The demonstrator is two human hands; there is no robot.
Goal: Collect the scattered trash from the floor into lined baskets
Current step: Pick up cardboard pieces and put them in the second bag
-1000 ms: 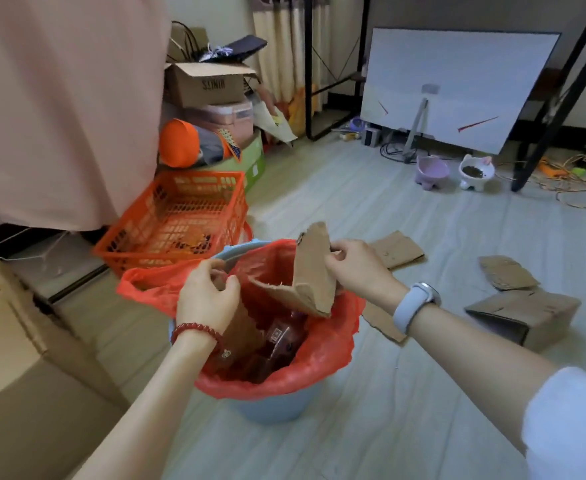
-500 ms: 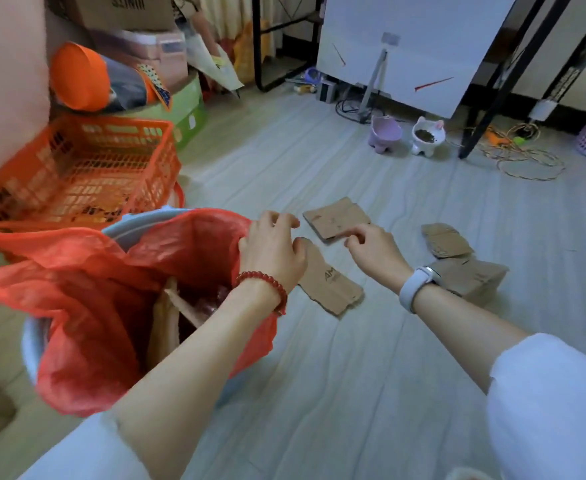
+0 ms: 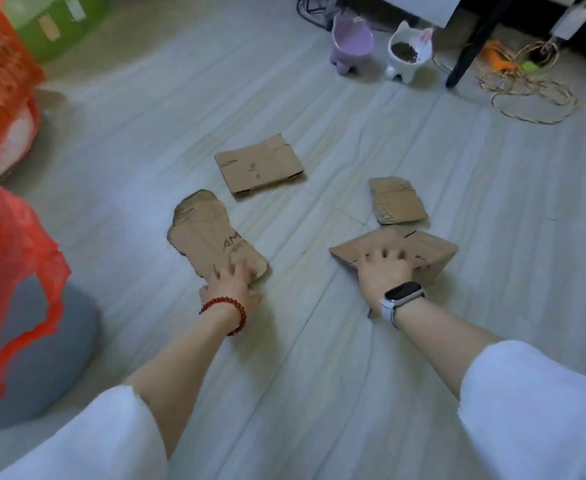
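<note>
The person is at the pick-up step. The left hand (image 3: 231, 287) lies with fingers spread flat on the near end of a torn cardboard strip (image 3: 212, 239); the right hand (image 3: 386, 271) curls over the near edge of a crushed cardboard box (image 3: 419, 247). Two more cardboard pieces (image 3: 260, 164) lie farther off. Next, both must be lifted and carried left to the red-lined basket (image 3: 18, 306).

Single head-worn wide-angle view, looking forward and steeply down at the floor (image 3: 319, 393) from close above. Both forearms enter from the bottom edge. Frame reaches the pet bowls (image 3: 409, 51) at top; no second view.
</note>
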